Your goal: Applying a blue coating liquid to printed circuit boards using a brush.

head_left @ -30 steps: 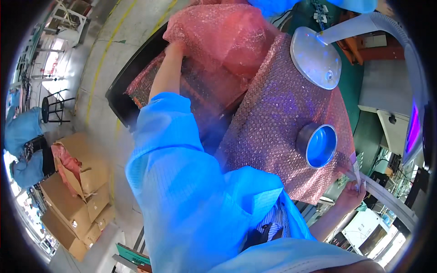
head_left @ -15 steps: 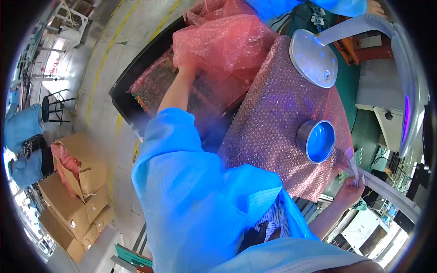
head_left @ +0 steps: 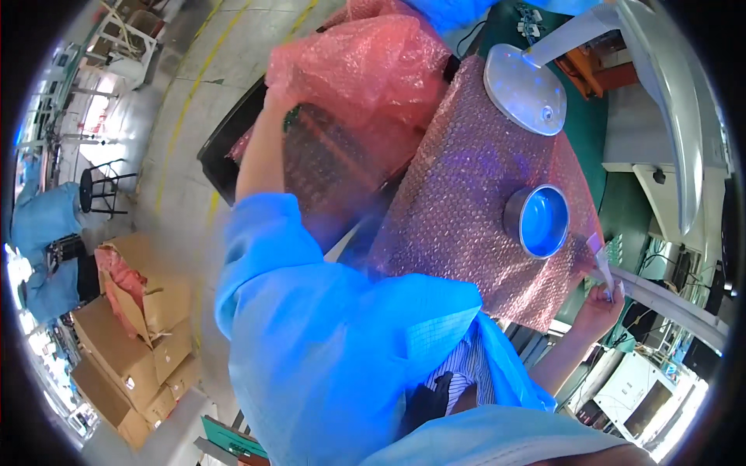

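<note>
With my left arm stretched out, my left hand (head_left: 278, 99) is closed on the edge of a pink bubble wrap sheet (head_left: 365, 66), its fingers partly covered by the film. Under the sheet is a dark bin (head_left: 233, 136) with more wrapped contents that I cannot make out. My right hand (head_left: 600, 309), low at the right, pinches a thin whitish strip with a pink end (head_left: 598, 252). Beside that hand another pink bubble wrap sheet (head_left: 443, 202) covers the green table. On it stands a round metal cup (head_left: 513, 219) with a blue inside.
The oval base (head_left: 517, 97) of a lamp rests on the wrap, its grey arm (head_left: 660, 70) curving over the right side. Another person's blue sleeve (head_left: 454, 12) reaches in at the top. Cardboard boxes (head_left: 116, 346), a black stool (head_left: 97, 190) and a person in blue are at the left.
My left hand has moved a little left and upward, drawing the wrap's edge with it farther over the bin. My right hand holds its strip much as before.
</note>
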